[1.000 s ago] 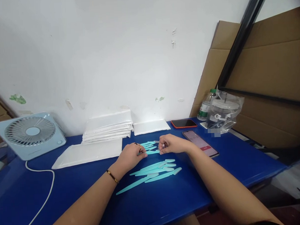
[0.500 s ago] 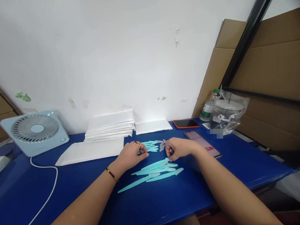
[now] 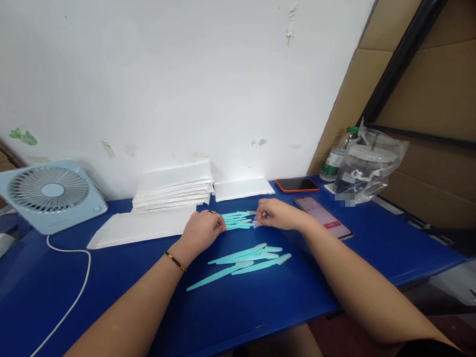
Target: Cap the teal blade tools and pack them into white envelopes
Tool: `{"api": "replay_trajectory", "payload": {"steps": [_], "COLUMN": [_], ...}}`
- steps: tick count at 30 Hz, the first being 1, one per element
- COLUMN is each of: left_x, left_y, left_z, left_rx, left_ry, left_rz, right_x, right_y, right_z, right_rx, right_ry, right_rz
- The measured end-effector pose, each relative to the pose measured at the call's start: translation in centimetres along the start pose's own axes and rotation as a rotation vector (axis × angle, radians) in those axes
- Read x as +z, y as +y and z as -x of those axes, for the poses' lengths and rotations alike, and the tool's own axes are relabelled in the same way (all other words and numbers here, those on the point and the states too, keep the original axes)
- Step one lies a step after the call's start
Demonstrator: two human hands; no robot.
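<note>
L hand (image 3: 201, 230) pins teal razor bunch (image 3: 236, 220) on blue table (image 3: 267, 303); R hand (image 3: 277, 214) pinches a clear cap (image 3: 256, 223) at bunch's tip. Step, prob.: capping. Next needs cap aligned w/ blade.

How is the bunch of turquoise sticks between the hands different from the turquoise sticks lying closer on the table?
The turquoise plastic sticks between the hands sit in a tight bunch, touched at either end by the left hand and the right hand. The loose turquoise plastic sticks nearer the table edge are fanned out, untouched by either hand, and show their full length. Both groups share the same colour and lie on the blue table.
</note>
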State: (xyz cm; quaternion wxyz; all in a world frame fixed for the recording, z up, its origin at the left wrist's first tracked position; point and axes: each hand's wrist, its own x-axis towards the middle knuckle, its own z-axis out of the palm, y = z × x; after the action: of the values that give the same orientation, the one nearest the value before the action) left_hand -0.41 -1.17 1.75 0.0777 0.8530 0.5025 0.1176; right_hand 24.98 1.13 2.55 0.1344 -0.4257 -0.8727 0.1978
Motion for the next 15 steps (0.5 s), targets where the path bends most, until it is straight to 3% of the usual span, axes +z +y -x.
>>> {"api": "replay_trajectory", "payload": {"steps": [3, 5, 9, 12, 15], "left_x": [-0.1, -0.1, -0.2, -0.5, -0.7], "left_y": [-0.5, -0.6, 0.3, 1.4, 2.2], "left_z": [0.0, 0.0, 0.3, 0.8, 1.2], "left_rx": [-0.051, -0.063, -0.059, -0.009, 0.086], "left_ry": [0.009, 0.043, 0.067, -0.028, -0.146], "left_rz": [0.026, 0.047, 0.093, 0.169, 0.236], "right_x": [-0.5, -0.8, -0.7, -0.1, 0.5], "right_y": [0.5, 0.0, -2.4, -3.6, -3.6], "right_z": [0.2, 0.6, 1.2, 1.1, 0.8], "right_rx": [0.082, 0.055, -0.132, -0.198, -0.208], "right_ry": [0.075, 0.071, -0.147, -0.229, -0.203], "right_rz": [0.006, -0.026, -0.083, -0.032, -0.027]}}
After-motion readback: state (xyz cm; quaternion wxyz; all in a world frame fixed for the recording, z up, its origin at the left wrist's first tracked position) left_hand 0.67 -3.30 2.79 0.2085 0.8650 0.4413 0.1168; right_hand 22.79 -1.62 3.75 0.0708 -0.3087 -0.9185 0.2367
